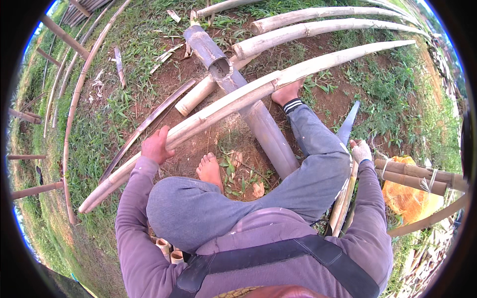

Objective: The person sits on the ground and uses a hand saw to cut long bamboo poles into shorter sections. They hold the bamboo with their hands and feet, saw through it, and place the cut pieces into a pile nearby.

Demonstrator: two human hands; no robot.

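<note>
My left hand [158, 145] is wrapped round a long pale bamboo pole [223, 109], which slants from the lower left up to the far right. That pole lies across a thick grey-brown bamboo log [271, 136], which has a cut-open hollow toward its far end. In a light work glove, my right hand [361, 150] is closed beside my right knee at the near end of a saw [349, 121]. The grey saw blade points away from me, apart from the pole; its handle is mostly hidden by the hand. My right foot [288, 92] is against the pole beyond the log.
A shorter bamboo piece [196, 94] and a dark split strip [149, 121] lie left of the log. Several pale poles [308, 31] spread at the far right. Tied bamboo lengths [422, 174] and an orange net bag [405, 196] are to my right. My left foot [209, 170] is on bare soil.
</note>
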